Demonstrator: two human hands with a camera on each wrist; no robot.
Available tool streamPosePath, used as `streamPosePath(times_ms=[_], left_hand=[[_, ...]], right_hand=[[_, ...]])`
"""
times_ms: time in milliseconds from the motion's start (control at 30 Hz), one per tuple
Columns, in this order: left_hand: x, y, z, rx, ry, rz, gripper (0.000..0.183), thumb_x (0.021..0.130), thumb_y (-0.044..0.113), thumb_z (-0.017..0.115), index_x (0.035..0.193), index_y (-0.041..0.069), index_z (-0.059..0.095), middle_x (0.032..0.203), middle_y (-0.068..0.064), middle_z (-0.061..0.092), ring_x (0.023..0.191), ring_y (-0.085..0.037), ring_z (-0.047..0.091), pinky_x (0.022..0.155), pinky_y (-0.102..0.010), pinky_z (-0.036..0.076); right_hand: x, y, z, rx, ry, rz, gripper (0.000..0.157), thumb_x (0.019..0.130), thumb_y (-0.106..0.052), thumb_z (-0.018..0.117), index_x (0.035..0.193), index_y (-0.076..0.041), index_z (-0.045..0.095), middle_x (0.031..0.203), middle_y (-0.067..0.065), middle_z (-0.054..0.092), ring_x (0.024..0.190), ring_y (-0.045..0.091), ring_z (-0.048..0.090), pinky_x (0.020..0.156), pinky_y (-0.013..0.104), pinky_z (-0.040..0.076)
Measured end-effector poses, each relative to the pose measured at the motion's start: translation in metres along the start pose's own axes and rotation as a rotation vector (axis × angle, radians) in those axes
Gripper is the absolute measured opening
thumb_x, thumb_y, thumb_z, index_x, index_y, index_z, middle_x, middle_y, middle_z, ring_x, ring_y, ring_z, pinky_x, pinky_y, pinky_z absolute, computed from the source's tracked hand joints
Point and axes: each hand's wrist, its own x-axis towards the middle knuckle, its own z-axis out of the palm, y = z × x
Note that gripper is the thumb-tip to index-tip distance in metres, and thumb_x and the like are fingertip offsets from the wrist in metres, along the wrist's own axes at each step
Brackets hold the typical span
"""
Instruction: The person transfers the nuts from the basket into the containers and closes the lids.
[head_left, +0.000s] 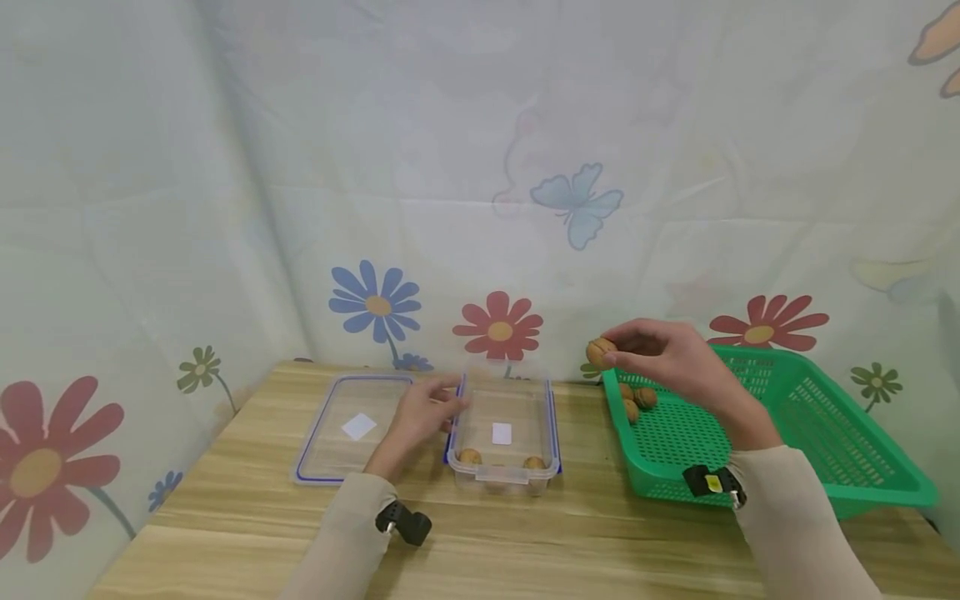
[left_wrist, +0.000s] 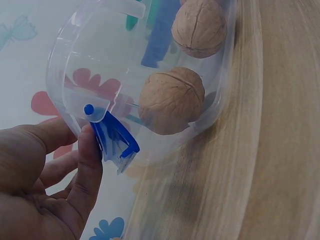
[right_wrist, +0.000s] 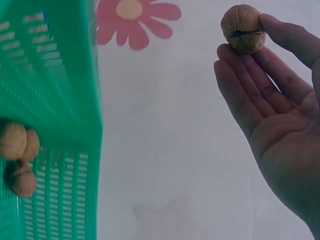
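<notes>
My right hand (head_left: 667, 358) pinches a walnut (head_left: 600, 353) between thumb and fingertips, raised above the left rim of a green basket (head_left: 630, 467). In the right wrist view that walnut (right_wrist: 243, 29) shows a dark split seam. My left hand (head_left: 423, 412) grips the left edge of a clear plastic box (head_left: 502, 477), fingertips beside its blue latch (left_wrist: 112, 135). Two walnuts lie at the near end inside the box, one at the left corner (head_left: 470, 457) and one at the right (head_left: 535, 463). Several more walnuts (head_left: 630, 410) sit at the basket's left end.
A clear lid (head_left: 330, 454) with a blue seal and white label lies on the wooden table (head_left: 480, 542), left of the box. Behind the table hangs a pale curtain (head_left: 450, 125) printed with flowers and butterflies. The basket stands on the table's right side.
</notes>
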Motion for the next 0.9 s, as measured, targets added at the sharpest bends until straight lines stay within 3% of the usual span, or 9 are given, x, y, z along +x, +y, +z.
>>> streamPosePath(times_ms=[400, 567, 900], left_hand=[[0.0, 0.0, 0.002, -0.054, 0.003, -0.001, 0.042, 0.099, 0.005, 0.075, 0.139, -0.004, 0.065, 0.108, -0.022, 0.072, 0.073, -0.025, 0.072, 0.066, -0.035, 0.066], [0.001, 0.001, 0.002, -0.053, -0.007, 0.005, 0.043, 0.099, 0.005, 0.075, 0.139, -0.005, 0.065, 0.108, -0.023, 0.072, 0.076, -0.028, 0.073, 0.066, -0.035, 0.066], [0.0, 0.0, 0.001, -0.043, -0.001, 0.006, 0.043, 0.099, 0.007, 0.075, 0.139, -0.004, 0.065, 0.109, -0.022, 0.072, 0.072, -0.023, 0.072, 0.067, -0.036, 0.066]], right_hand=[[-0.005, -0.015, 0.043, 0.17, 0.017, -0.01, 0.031, 0.1, -0.02, 0.078, 0.128, -0.007, 0.074, 0.116, 0.006, 0.076, 0.105, 0.02, 0.074, 0.089, 0.03, 0.062], [-0.003, -0.017, 0.059, 0.178, -0.009, -0.012, 0.031, 0.099, -0.018, 0.079, 0.127, -0.006, 0.074, 0.115, 0.005, 0.075, 0.103, 0.02, 0.073, 0.089, 0.029, 0.062], [0.003, -0.02, 0.089, 0.132, -0.075, -0.056, 0.031, 0.098, -0.016, 0.079, 0.126, -0.003, 0.073, 0.113, 0.005, 0.076, 0.103, 0.022, 0.073, 0.089, 0.03, 0.063]])
